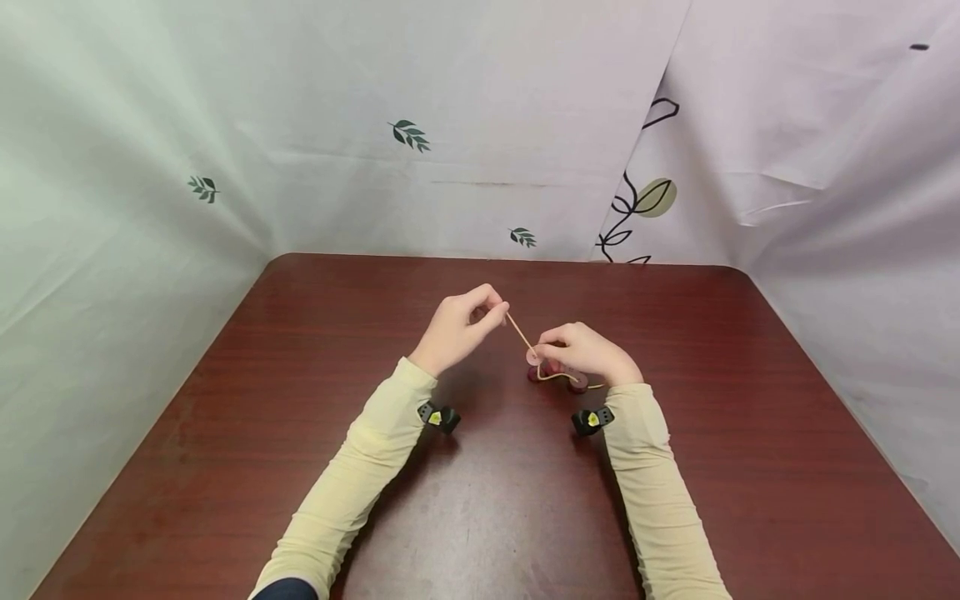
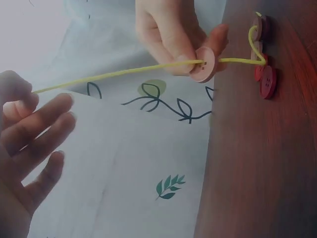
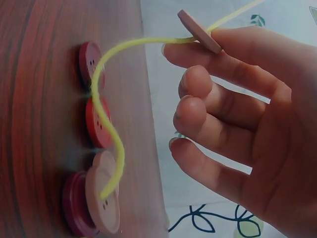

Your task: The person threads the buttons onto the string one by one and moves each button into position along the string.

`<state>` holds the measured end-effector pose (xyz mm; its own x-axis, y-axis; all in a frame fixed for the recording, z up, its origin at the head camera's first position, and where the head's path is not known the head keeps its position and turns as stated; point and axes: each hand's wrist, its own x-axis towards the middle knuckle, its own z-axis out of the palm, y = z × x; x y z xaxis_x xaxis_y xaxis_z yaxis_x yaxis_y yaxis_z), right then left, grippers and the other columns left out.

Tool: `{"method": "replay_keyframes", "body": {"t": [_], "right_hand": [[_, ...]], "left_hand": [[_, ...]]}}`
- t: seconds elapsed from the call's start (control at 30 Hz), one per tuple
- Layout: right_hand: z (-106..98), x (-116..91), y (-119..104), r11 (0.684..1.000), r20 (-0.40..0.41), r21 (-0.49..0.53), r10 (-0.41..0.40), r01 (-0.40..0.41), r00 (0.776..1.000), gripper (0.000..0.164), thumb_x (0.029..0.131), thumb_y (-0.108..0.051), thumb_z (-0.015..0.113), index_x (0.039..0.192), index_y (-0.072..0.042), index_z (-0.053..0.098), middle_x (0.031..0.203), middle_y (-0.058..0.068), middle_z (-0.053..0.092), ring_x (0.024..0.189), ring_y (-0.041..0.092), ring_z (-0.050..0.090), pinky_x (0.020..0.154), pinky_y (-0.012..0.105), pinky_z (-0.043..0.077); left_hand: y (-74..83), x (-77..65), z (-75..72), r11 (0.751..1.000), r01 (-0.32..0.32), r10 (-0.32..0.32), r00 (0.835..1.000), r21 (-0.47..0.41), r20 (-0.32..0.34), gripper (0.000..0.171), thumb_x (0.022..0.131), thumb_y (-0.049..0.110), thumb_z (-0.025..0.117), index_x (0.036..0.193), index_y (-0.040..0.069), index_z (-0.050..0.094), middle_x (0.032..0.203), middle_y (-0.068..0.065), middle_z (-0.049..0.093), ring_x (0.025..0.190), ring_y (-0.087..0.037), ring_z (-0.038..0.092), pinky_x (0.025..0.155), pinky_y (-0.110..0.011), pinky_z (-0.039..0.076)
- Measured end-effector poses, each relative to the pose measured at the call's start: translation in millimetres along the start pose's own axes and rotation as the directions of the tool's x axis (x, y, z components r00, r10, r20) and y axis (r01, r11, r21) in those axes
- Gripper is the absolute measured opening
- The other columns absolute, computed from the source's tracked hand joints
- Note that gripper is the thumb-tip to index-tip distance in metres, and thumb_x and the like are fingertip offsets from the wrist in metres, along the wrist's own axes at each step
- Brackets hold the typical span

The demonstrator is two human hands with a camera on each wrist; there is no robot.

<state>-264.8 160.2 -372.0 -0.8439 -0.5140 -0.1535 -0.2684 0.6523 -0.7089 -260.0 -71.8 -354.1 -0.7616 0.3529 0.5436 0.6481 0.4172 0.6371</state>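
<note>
My left hand (image 1: 459, 327) pinches a yellow cord (image 2: 119, 74) between thumb and index finger, with the other fingers spread. The cord runs taut down to a pale pink button (image 2: 208, 65) and passes through one of its holes. Thumb and index finger of my right hand (image 1: 591, 350) pinch that button above the table. Beyond it the cord sags to the table, where it enters another pale pink button (image 3: 110, 210). Close by lie a red button (image 3: 99, 130), a dark red button (image 3: 88, 60) and a maroon button (image 3: 74, 208) under the pale pink one.
The brown wooden table (image 1: 480, 517) extends around both arms. Behind it and at the sides hang white cloth walls (image 1: 330, 83) with leaf prints. A black wrist camera is strapped to each sleeved wrist.
</note>
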Motion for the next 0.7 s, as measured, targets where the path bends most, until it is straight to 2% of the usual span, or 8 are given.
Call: {"method": "replay_keyframes", "body": {"t": [0.13, 0.33, 0.57, 0.7], "right_hand": [[-2.0, -1.5, 5.7, 0.999, 0.002, -0.042, 0.000, 0.000, 1.000, 0.024, 0.095, -0.019, 0.054, 0.082, -0.005, 0.068, 0.060, 0.007, 0.054, 0.042, 0.020, 0.046, 0.047, 0.032, 0.044], [-7.4, -5.1, 14.3, 0.997, 0.021, -0.074, 0.002, 0.000, 1.000, 0.027, 0.094, -0.022, 0.058, 0.079, -0.001, 0.065, 0.057, 0.007, 0.054, 0.050, 0.018, 0.053, 0.057, 0.030, 0.045], [-12.2, -10.3, 24.0, 0.999, 0.029, -0.046, 0.027, -0.026, 0.999, 0.029, 0.091, -0.026, 0.064, 0.075, -0.001, 0.065, 0.059, 0.009, 0.060, 0.055, 0.019, 0.056, 0.057, 0.028, 0.044], [-15.2, -12.8, 32.0, 0.998, 0.028, -0.038, 0.047, -0.046, 0.998, 0.030, 0.092, -0.025, 0.063, 0.073, -0.001, 0.064, 0.057, 0.006, 0.056, 0.056, 0.015, 0.052, 0.058, 0.027, 0.042]], "left_hand": [[1.7, -0.2, -1.9, 0.999, -0.039, 0.039, 0.998, -0.002, -0.056, 0.012, 0.093, 0.015, 0.061, 0.081, 0.013, 0.062, 0.072, 0.000, 0.069, 0.060, -0.014, 0.055, 0.059, -0.023, 0.042], [5.7, -1.0, -5.0, 0.995, -0.099, 0.094, 0.984, -0.026, -0.154, 0.014, 0.091, 0.011, 0.062, 0.077, 0.011, 0.062, 0.067, -0.001, 0.066, 0.059, -0.012, 0.053, 0.058, -0.039, 0.046], [5.2, -0.9, -5.6, 0.993, -0.119, 0.116, 0.968, 0.000, -0.221, 0.016, 0.089, 0.010, 0.063, 0.073, 0.011, 0.062, 0.062, 0.000, 0.064, 0.061, -0.009, 0.054, 0.058, -0.025, 0.043], [4.9, -1.0, -6.7, 0.990, -0.142, 0.135, 0.953, -0.003, -0.271, 0.016, 0.088, 0.008, 0.064, 0.072, 0.009, 0.062, 0.059, -0.001, 0.063, 0.060, -0.010, 0.054, 0.056, -0.029, 0.045]]}}
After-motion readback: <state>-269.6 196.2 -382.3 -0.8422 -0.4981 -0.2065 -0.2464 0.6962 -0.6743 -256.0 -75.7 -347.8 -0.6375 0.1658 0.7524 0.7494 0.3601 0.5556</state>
